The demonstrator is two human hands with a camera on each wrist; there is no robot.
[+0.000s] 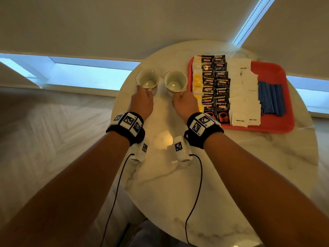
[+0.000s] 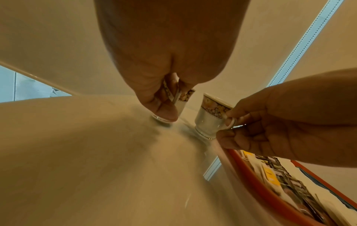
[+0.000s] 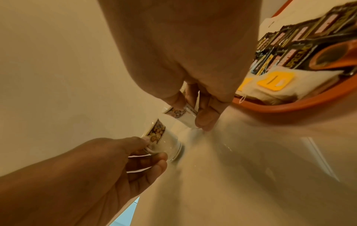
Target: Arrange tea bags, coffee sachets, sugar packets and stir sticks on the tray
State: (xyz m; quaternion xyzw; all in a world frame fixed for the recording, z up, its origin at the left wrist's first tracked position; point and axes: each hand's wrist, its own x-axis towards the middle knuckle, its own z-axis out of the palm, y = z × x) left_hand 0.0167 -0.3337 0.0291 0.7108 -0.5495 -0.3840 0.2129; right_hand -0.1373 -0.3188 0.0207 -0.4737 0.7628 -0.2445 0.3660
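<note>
We see our left hand (image 1: 142, 102) at the left of the round marble table (image 1: 222, 175), its fingers (image 2: 164, 111) curled through the handle of the left cup (image 1: 147, 79), pinching it. That cup stands upright on the table, white with a flowered band under a gold rim.

Just to its right stands the right cup (image 1: 175, 81), a match for the first, upright and close beside it but not touching. Our right hand (image 1: 186, 104) holds it the same way: thumb and forefinger pinch the small white handle (image 2: 231, 122), and the other fingers curl loosely below. Both wrists wear black bands with square-patterned white blocks, and thin wires trail back toward us.

Right of the cups lies the red tray (image 1: 277, 127), at the far right part of the table, with the right cup just beside its left edge. On it, from left to right, we find a column of white tea bags (image 1: 197, 75) with yellow tags, then two columns of overlapping black coffee sachets (image 1: 216, 82), then white sugar packets (image 1: 242, 97) laid in overlapping rows, and at the right a bundle of blue stir sticks (image 1: 270, 98) lying near to far. The tray's rightmost strip is bare red.

Beyond the table hang pale window blinds with strips of daylight below them.
</note>
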